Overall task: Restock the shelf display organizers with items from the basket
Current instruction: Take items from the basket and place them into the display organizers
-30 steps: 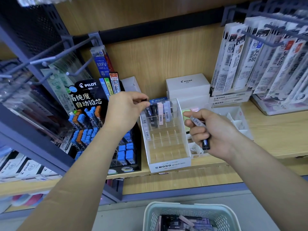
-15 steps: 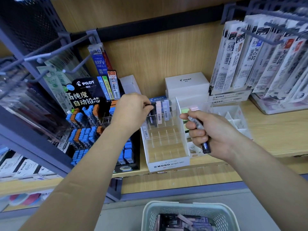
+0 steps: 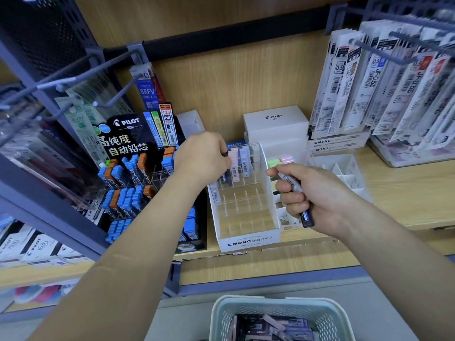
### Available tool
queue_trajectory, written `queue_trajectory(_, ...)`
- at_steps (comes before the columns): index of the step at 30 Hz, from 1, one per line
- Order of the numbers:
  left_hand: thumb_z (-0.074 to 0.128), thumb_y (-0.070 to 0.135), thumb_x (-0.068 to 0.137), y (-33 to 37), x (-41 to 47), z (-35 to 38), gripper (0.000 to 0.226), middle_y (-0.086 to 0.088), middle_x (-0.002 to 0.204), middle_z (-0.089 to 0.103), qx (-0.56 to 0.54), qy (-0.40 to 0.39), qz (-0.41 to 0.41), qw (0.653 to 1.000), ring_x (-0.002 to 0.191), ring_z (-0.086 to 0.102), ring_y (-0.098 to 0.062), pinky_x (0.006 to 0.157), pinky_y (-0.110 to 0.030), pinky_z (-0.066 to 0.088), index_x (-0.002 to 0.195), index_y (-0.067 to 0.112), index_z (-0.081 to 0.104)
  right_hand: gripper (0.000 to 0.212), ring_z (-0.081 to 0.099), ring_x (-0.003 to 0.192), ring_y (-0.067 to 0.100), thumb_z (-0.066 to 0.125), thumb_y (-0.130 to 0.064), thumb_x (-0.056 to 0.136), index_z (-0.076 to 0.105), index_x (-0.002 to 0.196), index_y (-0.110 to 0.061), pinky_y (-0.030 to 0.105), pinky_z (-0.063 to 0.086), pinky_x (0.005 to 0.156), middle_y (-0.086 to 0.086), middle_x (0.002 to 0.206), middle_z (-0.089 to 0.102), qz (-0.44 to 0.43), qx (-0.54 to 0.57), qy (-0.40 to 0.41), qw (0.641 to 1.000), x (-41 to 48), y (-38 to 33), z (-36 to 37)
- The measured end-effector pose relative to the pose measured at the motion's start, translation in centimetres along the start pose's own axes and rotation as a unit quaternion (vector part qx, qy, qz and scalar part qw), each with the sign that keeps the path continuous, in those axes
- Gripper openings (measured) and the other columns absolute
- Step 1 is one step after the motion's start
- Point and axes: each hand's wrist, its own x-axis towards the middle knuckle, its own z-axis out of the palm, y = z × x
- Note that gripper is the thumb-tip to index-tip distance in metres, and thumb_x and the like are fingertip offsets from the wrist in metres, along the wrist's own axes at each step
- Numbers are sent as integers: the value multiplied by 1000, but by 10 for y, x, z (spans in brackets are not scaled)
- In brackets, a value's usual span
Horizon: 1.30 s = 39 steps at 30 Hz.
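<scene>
Pinched a dark lead case (image 3: 225, 153) in the curled fingertips of the left hand (image 3: 202, 158), at the far-left corner of the clear MONO graph MG organizer (image 3: 248, 240); could not tell whether seated in a slot or held just above it. Found, just right of that case and upright in the same far row, a pink lead case (image 3: 234, 163) and a lavender lead case (image 3: 244, 160).

Gripped a small bundle of lead cases (image 3: 290, 182) in the closed fist of the right hand (image 3: 317, 195), just right of the organizer and apart from it, with the thumb laid along the top and a dark end poking out below the little finger.

Found the organizer standing on the wooden shelf (image 3: 406, 193), between a black PILOT lead display (image 3: 128, 190) stocked with blue and orange cases on the left and a white divided tray (image 3: 344, 173) on the right. Noted a white PILOT box (image 3: 275, 124) against the far wall and packaged pen refills (image 3: 369, 82) hanging on hooks at the far right.

Found the pale green basket (image 3: 278, 306) at the near edge, below the shelf, holding more lead cases (image 3: 270, 324) in dark, pink and lavender.
</scene>
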Motion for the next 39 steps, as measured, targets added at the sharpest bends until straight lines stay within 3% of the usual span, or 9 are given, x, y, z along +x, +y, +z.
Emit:
queue_trajectory(3,71,24,79,1,1,0,21,5,96,67,-3,-22,24,999,91,61,-18,75,-34,53,100,26,66,17,26,40,4,53,-22,96,65,91,-11,14,19,32,-4,55,41,-1,-5,3,1000,-1,0,0)
queue_trajectory(9,69,16,75,1,2,1,23,13,84,66,-51,-1,4,999,85,61,-13,72,-30,52,95,28,68,17,26,40,4,52,-22,97,65,93,-10,14,19,33,-3,56,41,-1,-13,1,1000,-2,0,-1)
queue_trajectory(14,66,14,77,0,5,-2,27,12,84,67,-95,-23,-19,995,87,62,-13,80,-30,53,100,28,71,18,26,40,5,53,-22,97,65,92,-11,14,18,33,-3,56,40,-3,-25,-6,1000,-3,0,-1)
queue_trajectory(19,67,17,82,-1,6,-4,16,12,82,67,-141,-43,-8,989,73,58,-3,62,-13,42,92,28,72,17,26,40,5,53,-22,97,66,91,-11,15,16,36,-2,56,41,-9,-51,-8,999,-4,1,1)
queue_trajectory(22,70,18,84,-4,7,-5,9,13,75,66,-194,-29,-3,981,62,56,1,56,-9,42,86,27,73,16,27,41,6,55,-22,96,66,93,-11,16,15,37,-2,57,41,-8,-63,-9,998,-4,2,2)
queue_trajectory(28,68,12,86,-6,6,-24,14,9,81,65,-284,51,-5,958,66,57,-2,65,-10,48,96,20,73,16,28,41,6,55,-21,96,67,93,-11,15,17,35,-2,57,43,-10,-70,-15,997,-3,3,4)
queue_trajectory(35,66,5,86,-14,-9,-43,23,12,90,67,-271,43,11,961,81,66,-3,74,-10,49,95,26,71,16,33,41,9,49,-11,98,64,93,-10,15,20,34,4,62,48,-33,-89,-5,995,2,5,13)
queue_trajectory(39,65,3,86,-16,-12,-31,26,17,87,64,-210,20,37,977,82,62,2,70,0,44,95,27,70,18,34,43,11,48,-11,99,66,99,-7,17,20,34,5,62,52,-39,-98,-18,994,4,7,18)
